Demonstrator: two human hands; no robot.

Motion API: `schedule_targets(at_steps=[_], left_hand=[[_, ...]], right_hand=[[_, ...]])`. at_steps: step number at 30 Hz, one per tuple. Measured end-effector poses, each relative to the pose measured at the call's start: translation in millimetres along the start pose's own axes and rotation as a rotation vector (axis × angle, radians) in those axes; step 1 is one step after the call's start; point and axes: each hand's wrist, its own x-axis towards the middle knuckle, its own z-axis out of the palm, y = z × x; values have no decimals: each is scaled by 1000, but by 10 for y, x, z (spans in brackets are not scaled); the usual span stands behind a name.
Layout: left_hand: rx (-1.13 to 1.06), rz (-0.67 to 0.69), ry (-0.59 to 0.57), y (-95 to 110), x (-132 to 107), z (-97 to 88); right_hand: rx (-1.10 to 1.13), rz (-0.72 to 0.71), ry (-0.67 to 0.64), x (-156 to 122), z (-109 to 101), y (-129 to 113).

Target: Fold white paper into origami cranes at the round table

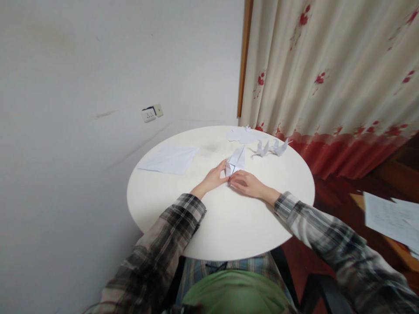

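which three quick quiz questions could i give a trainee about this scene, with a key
1. True or false: the left hand and the right hand both touch the folded paper.

2. Which lies on the white table, farther left than the left hand?
a) a pair of scissors
b) flat white paper
c) a green cup

3. Fill the gap: as the wearer sees it, the folded birds stand to the ____ of the folded paper.

Key: 1 true; 2 b; 3 right.
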Motion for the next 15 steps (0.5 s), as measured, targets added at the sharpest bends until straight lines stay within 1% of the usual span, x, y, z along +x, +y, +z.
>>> schedule_targets(at_steps=[6,10,15], left_hand=[[6,-61,-2,32,-15,-16],[-14,-57,0,45,-14,-19],[-7,-36,-2,15,-6,-8]], right_hand=[[-108,-30,-81,-16,2,0],[-152,-59,-120,-10,-11,-10],[-162,-74,-140,1,-30,-15]])
